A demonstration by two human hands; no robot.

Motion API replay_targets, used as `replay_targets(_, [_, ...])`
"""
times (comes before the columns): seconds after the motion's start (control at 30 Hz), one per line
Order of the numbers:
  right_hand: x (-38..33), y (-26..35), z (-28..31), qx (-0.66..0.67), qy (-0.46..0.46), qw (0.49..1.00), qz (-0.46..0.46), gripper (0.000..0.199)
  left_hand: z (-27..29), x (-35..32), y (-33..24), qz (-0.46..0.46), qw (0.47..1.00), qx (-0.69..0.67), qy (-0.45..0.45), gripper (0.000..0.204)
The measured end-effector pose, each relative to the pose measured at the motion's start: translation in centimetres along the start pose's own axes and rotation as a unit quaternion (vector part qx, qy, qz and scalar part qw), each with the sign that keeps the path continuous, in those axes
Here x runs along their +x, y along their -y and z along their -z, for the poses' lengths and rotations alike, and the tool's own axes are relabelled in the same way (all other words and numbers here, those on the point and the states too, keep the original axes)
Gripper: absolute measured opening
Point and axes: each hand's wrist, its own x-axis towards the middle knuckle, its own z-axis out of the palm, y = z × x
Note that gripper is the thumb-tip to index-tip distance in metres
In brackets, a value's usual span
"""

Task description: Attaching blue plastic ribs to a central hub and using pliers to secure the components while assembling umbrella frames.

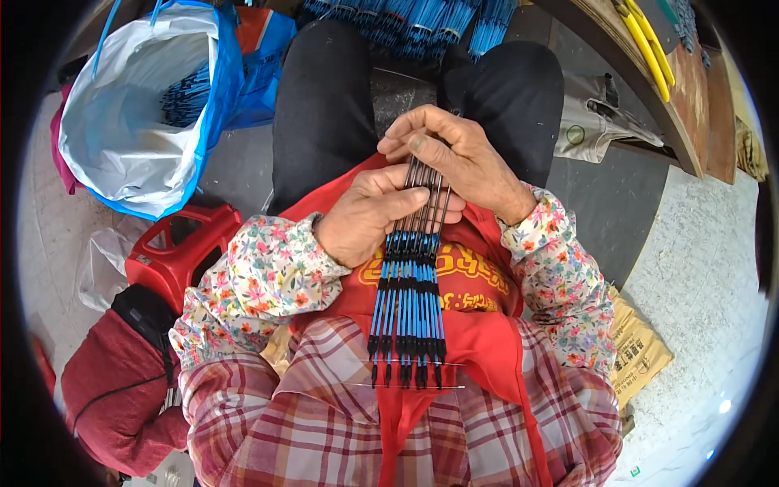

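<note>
A flat bundle of slim blue-and-black rods (408,304), much like umbrella ribs, lies spread in a narrow fan along my front. Dark shafts make up its far end, while black tips end the near one. My left hand (365,209) is closed on the dark shafts, its thumb across the top and its fingers behind them. At the far end, my right hand (464,158) has its thumb and bent fingers around the shaft ends, which it partly hides. Thin wires cross the bundle near the black tips. Beneath lies a red apron (479,341) with yellow print.
A blue bag (213,150) with a white lining, holding more rods (187,96), stands at the far left. Below it is a red plastic stool (166,258). More blue bundles (422,23) lie beyond my knees. Yellow-handled pliers (649,47) rest on the wooden bench (677,122) at right.
</note>
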Motion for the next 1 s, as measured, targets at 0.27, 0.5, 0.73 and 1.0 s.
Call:
replay_targets(0.27, [0.5,0.6,0.6,-0.131,-0.04,0.991,0.007,0.026,-1.8,1.1,0.5,-0.049,0.988,0.11,-0.1,0.015])
replay_targets(0.5, [0.1,5.3,3.3,-0.089,-0.09,0.99,0.063,0.021,-2.5,1.6,-0.5,-0.028,0.976,0.15,-0.158,0.013])
replay_targets(0.73, [1.3,19.1,13.8,-0.196,-0.317,0.906,0.199,0.016,-1.5,1.9,-1.0,-0.011,0.985,0.134,-0.105,0.017])
replay_targets(1.0, [7.5,19.5,28.6,-0.657,-0.29,0.693,0.06,0.012,-1.4,2.4,-1.0,-0.013,0.989,0.113,-0.095,0.017])
